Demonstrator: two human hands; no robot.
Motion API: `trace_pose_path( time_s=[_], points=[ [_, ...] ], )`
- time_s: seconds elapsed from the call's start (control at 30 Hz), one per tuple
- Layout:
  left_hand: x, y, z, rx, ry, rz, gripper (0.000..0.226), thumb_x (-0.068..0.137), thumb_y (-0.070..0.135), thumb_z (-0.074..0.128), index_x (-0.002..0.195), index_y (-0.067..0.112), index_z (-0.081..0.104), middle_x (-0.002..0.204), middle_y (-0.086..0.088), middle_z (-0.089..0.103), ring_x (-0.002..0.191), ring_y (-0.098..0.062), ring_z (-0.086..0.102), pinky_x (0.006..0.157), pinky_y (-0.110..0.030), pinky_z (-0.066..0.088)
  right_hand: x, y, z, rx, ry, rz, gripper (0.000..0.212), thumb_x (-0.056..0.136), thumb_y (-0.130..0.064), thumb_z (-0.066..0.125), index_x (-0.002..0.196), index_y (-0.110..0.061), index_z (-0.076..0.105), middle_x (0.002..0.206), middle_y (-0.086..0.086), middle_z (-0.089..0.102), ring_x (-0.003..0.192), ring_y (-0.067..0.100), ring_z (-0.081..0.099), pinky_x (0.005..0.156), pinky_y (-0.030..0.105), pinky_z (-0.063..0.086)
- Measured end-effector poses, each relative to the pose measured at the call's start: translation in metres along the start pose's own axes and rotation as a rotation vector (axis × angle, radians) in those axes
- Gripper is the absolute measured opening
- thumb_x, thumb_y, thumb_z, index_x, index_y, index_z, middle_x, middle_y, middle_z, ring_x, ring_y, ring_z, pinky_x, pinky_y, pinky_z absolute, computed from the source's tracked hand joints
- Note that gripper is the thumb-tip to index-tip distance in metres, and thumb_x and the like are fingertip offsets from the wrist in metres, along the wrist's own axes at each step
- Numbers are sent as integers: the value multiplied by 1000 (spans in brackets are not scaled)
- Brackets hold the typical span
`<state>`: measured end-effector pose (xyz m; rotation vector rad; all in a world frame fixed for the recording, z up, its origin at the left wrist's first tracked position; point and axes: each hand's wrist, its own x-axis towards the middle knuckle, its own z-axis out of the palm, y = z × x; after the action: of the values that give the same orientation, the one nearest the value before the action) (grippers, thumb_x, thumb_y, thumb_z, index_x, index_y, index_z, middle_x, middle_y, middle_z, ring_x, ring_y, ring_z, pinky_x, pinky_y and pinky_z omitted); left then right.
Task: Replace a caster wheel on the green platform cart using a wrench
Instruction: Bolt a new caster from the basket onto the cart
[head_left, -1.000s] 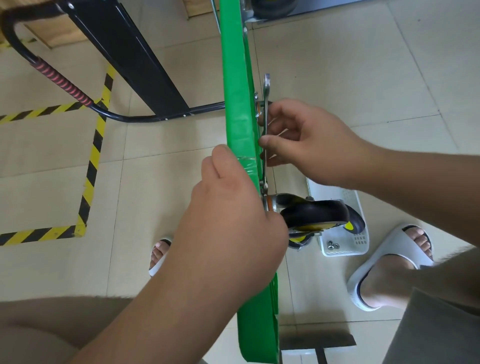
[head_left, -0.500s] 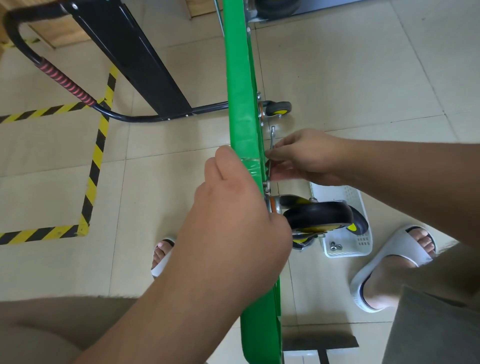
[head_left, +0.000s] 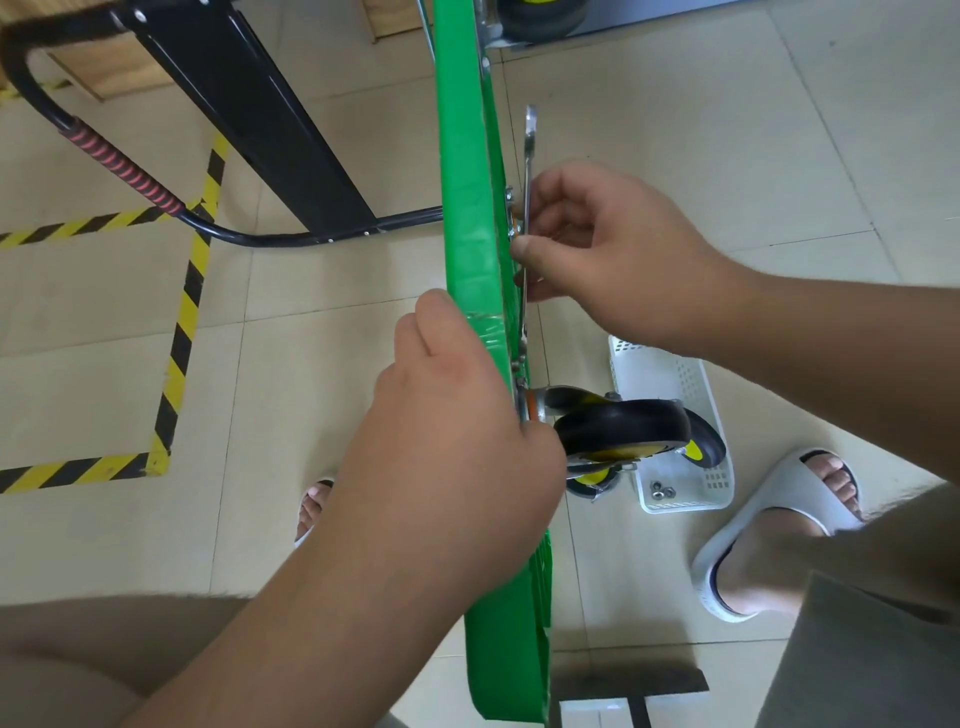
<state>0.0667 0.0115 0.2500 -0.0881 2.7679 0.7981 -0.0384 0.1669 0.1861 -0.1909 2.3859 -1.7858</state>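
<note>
The left hand (head_left: 452, 441) is nearest, with its fingers curled over the edge of the green cart (head_left: 467, 208), which stands on its side. Just right of this hand the caster (head_left: 623, 428) sticks out from the cart's underside, black tyre and yellow hub. Below and beyond the caster, under the right forearm, a white basket (head_left: 670, 374) sits on the floor with a few nuts (head_left: 662, 490) in it. Beyond the left hand and apart from it, the right hand (head_left: 613, 254) pinches the wrench (head_left: 529, 135) between thumb and fingers. The wrench lies along the cart's underside, its far end past the fingers. Far left of both hands is the cart's black handle (head_left: 119, 166).
</note>
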Motion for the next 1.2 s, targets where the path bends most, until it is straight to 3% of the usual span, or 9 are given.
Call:
trace_pose_path(
  time_s=[0.2,0.5,0.7,0.97,1.2],
  points=[
    [-1,1,-1,-2,-11,-5,46,87,29,68,113,26,31,99,5,41,81,-25,56,57,-37,42,-31,-4,-3,-171,-60,-197,23,93,-20,69,112,-11,59,98,1,69,91,21,70,81,48,59],
    [-1,3,-2,16,-21,-27,45,86,30,69,110,28,30,98,8,40,81,-20,55,55,-34,37,-26,11,5,-53,-40,-122,24,92,-24,68,112,-14,59,100,2,69,90,25,71,82,52,59],
    [0,2,-2,-4,-22,-24,44,88,30,67,113,28,30,98,6,41,81,-22,57,56,-34,40,-14,18,10,84,-84,63,20,97,-11,68,114,-6,60,100,18,70,88,34,75,79,45,64],
    [0,0,-1,-20,-21,-19,45,88,29,68,114,28,31,99,6,42,81,-22,57,58,-36,44,-2,20,10,269,-107,301,25,96,-12,69,118,-3,61,109,31,68,87,36,72,79,43,64],
    [0,0,-1,-2,-22,-19,47,88,32,69,114,28,31,100,8,42,81,-20,56,57,-33,41,10,34,11,361,-160,515,32,98,-12,66,123,5,58,123,29,66,106,43,70,77,39,64]
  ],
)
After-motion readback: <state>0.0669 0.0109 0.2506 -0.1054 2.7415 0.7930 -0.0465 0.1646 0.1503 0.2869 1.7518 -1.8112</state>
